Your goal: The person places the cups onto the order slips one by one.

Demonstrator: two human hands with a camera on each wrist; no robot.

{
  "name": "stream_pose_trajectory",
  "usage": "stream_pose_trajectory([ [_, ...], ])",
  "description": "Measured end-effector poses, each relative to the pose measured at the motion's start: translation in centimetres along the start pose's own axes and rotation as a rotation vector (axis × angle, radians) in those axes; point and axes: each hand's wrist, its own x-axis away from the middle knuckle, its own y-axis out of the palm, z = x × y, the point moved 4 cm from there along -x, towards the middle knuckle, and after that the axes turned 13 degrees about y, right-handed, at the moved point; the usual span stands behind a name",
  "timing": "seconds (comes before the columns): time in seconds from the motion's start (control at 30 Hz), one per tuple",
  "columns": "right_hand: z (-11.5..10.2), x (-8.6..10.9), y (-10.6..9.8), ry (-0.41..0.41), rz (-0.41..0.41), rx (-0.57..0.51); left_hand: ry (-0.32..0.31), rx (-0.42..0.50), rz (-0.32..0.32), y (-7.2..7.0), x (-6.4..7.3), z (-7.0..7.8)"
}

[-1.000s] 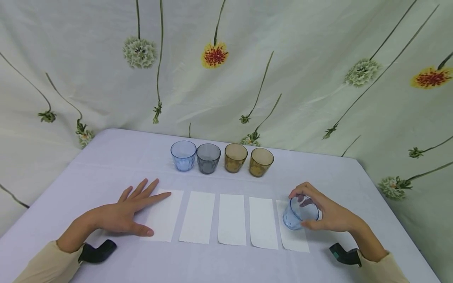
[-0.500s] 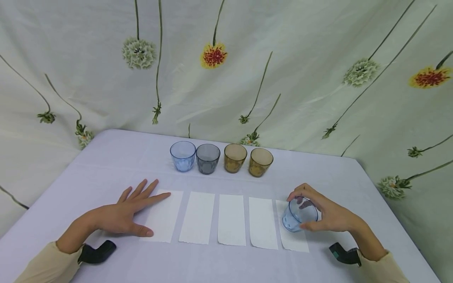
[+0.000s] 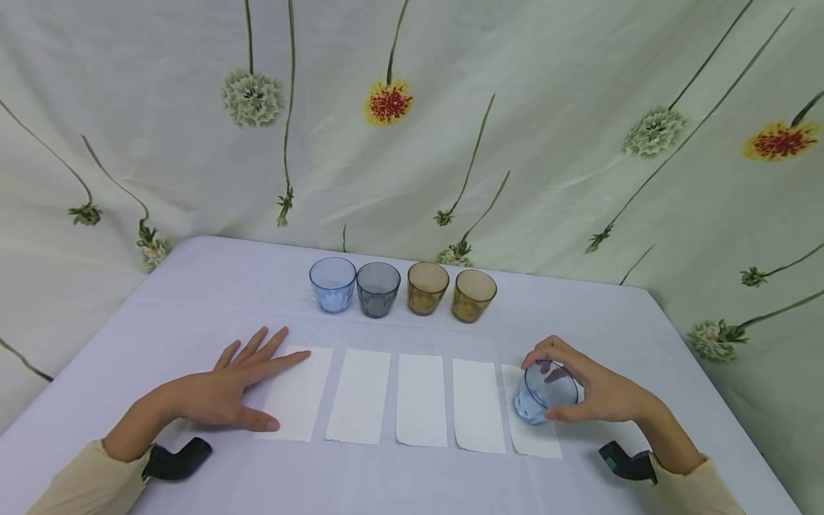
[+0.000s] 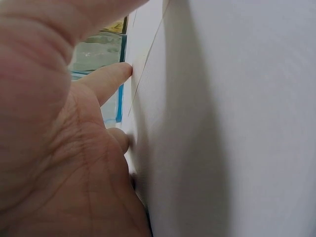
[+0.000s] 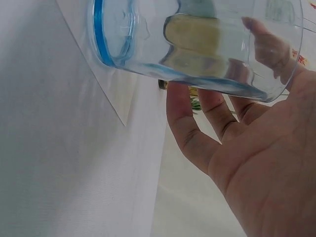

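- Since the earlier frame, the right hand (image 3: 595,392) and the pale blue glass (image 3: 531,402) it holds have sunk slightly; the left hand (image 3: 222,395) looks unmoved.
- That glass is at the right-hand end of the row, over the last white sheet (image 3: 537,445), mouth upward. Its right-hand fingers curl round the upper wall, thumb on the near side: grasping.
- The left fingers are spread loosely over the first sheet (image 3: 307,393), holding nothing.
- I'd expect the glass to be stiff, fairly light, smooth enough to slip, and breakable if knocked. It widens towards the top, so a hold just below the rim, fingers opposite thumb, seems soundest to me.
- From here I can't tell whether its base touches the paper.
- The far fingers show only warped through the clear wall. The right-wrist view cuts off part of that hand; in the left-wrist view, the palm hides most of the standing glasses (image 4: 98,52).
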Motion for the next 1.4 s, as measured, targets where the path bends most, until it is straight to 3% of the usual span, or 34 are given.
stream_pose_trajectory([
  [0.7, 0.2, -0.3, -0.1, 0.006, -0.003, -0.02, -0.023, 0.032, -0.015, 0.2, -0.1, -0.5],
  [1.13, 0.3, -0.1, -1.4, 0.002, 0.095, -0.044, -0.024, 0.017, -0.015, 0.0, -0.2, -0.3],
  [1.4, 0.2, -0.9, -3.1, -0.005, 0.142, -0.009, -0.019, 0.016, -0.008, 0.0, -0.1, -0.2],
])
